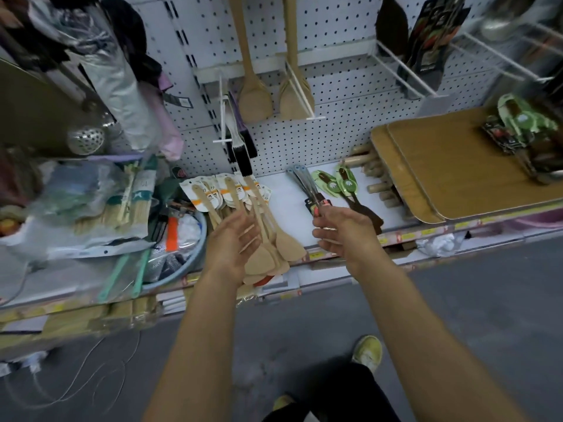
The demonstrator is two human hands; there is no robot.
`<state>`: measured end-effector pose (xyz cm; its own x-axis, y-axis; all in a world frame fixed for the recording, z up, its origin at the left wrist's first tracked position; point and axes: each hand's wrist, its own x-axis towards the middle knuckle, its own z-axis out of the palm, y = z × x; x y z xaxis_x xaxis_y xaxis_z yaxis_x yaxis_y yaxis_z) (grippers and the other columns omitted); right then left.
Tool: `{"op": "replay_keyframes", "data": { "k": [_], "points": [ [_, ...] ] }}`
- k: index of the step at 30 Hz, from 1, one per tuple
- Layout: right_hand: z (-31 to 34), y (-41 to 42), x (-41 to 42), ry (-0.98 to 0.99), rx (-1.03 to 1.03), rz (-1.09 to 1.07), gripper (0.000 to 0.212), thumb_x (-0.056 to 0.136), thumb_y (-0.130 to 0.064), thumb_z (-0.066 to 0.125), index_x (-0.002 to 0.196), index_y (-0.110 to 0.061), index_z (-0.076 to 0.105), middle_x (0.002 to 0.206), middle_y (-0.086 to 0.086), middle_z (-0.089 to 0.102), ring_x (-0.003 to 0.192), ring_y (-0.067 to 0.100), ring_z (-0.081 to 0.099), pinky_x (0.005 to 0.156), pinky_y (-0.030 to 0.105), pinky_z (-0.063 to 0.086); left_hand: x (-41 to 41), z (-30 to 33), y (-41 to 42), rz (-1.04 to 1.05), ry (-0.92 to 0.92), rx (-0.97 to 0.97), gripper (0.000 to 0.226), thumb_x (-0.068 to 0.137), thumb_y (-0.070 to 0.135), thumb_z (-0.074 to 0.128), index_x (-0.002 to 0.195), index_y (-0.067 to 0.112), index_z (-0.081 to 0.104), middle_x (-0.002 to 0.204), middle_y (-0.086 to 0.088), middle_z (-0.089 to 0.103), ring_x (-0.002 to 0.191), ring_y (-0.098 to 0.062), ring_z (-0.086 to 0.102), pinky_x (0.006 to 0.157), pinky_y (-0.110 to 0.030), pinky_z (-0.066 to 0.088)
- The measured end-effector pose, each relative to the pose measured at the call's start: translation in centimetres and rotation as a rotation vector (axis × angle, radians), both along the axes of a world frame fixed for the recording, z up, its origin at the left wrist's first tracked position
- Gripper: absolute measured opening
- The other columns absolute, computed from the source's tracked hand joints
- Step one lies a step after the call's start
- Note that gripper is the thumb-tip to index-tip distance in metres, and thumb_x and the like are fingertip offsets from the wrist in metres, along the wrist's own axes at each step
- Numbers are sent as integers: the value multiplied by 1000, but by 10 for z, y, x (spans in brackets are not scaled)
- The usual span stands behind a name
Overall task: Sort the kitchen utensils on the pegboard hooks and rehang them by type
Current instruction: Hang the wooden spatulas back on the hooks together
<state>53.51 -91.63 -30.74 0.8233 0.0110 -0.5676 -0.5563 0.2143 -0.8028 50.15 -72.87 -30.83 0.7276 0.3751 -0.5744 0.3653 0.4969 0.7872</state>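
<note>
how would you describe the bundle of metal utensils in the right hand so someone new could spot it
Start at the white shelf below the pegboard. Above its middle, the right hand grips a bundle of metal utensils by their handles. Unlike the wooden spatulas beside the left hand, these are thin, silver and dark-handled.

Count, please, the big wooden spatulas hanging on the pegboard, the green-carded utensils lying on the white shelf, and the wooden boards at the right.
Hanging wooden spatulas: 2
Green-carded utensils on the shelf: 2
Wooden boards: 2
Total: 6
</note>
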Motion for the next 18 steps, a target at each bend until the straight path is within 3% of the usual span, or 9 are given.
{"op": "replay_keyframes", "data": {
  "k": [4,9,13,16,18],
  "points": [
    [-17,19,9,67,20,2,18,93,-19,63,106,-8,67,84,9,69,65,20,64,59,28,48,4,-23,16,56,78,-21,22,98,17,54,119,16,57,101,0,67,91,-17,65,82,-30,52],
    [-42,38,25,121,18,63,14,94,-14,58,104,-6,65,85,12,67,75,26,61,60,30,46,22,-52,24,124,153,-57,19,98,18,54,116,16,57,97,0,67,86,-16,65,77,-30,51],
    [-65,53,41,147,-20,154,16,95,-13,57,106,-6,65,85,11,68,76,25,61,60,28,48,37,-73,32,158,169,-48,15,99,18,51,112,16,57,94,0,67,82,-15,64,81,-31,51],
    [-89,69,53,169,-45,213,13,95,-10,56,103,-8,66,85,12,66,72,24,59,61,28,44,47,-90,40,161,207,11,11,99,14,49,101,17,59,90,0,68,81,-14,64,85,-32,51],
    [-108,85,65,176,-81,272,13,94,-11,56,101,-10,67,82,10,67,67,21,59,61,27,44,55,-107,48,171,224,60,15,98,10,49,89,18,58,85,0,66,75,-11,64,79,-29,50]
  ]
}}
